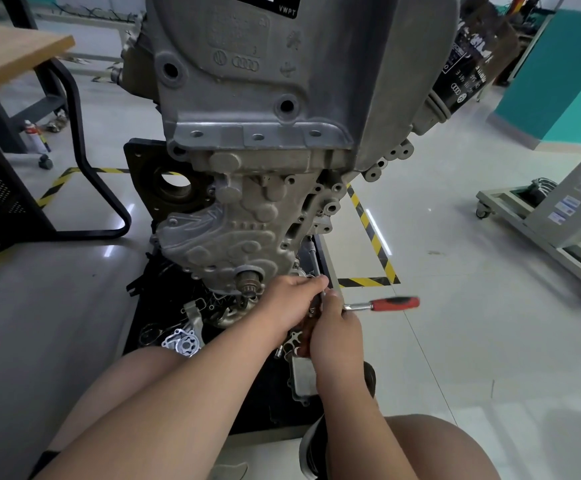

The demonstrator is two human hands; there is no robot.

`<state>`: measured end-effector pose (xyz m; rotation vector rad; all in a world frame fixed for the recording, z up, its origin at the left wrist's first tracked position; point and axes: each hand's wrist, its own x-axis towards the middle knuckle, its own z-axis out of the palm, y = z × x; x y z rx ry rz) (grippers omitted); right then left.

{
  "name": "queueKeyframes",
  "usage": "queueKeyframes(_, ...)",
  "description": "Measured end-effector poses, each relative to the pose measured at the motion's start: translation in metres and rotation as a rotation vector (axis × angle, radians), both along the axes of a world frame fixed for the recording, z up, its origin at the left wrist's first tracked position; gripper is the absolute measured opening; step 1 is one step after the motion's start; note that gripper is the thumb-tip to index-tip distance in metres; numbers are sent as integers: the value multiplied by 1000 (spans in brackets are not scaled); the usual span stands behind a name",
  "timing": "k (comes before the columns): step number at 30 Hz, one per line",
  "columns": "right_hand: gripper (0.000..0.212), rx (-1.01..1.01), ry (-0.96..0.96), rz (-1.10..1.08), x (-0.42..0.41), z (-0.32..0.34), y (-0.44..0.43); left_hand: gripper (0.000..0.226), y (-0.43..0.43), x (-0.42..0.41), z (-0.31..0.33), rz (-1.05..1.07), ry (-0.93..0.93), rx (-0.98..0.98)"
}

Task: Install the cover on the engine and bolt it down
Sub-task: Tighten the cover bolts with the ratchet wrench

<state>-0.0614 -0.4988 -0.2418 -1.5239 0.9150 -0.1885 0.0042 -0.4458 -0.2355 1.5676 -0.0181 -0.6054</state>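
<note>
The big grey engine stands up tall in the middle. The cover is on the engine's front, low down, a bumpy grey plate. Both hands meet at the engine's bottom right corner, just beside the cover's edge. The left hand has its fingers curled & pinches a thin metal bar that goes up to the engine's low right side. The right hand touches the left one & grips the ratchet at its metal head end. Its red handle sticks out to the right, away from the engine, w/ no hand on it. Can't tell which bolt the bar's tip is on. Under the engine is a black mat w/ loose metal parts. A black oil filter hangs on the engine's upper right side. A wooden surface is well off to the engine's upper left
</note>
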Motion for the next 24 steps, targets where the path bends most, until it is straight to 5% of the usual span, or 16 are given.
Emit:
queueKeyframes(4, 34, -521, -13, 167, -4, -4, -5, 25, -1, 1, 0, 2, 46, -28)
queueKeyframes(7, 31, -574, 1, 197, -4, -6, -8, 23, 0, 1, 0, 4, 51, -29)
queueKeyframes(10, 38, -191, -80, 94, -1, -1, -5, 24, 1, 1, 1, -7, 48, -43)
queueKeyframes(13, 47, 568, -232, -29, -1, 10, -4, 30, 3, -1, 4, -62, 95, -38)
queueKeyframes(15, 47, 897, -291, -37, -3, 13, -4, 32, 3, -1, 5, -87, 128, -26)
queueKeyframes(20, 63, 1079, -292, -24, -5, 14, 2, 31, 5, 2, 6, -91, 136, 2)
queueKeyframes(24, 46, 1089, -273, -44, -4, 15, 7, 32, 7, 2, 2, -73, 141, 1)
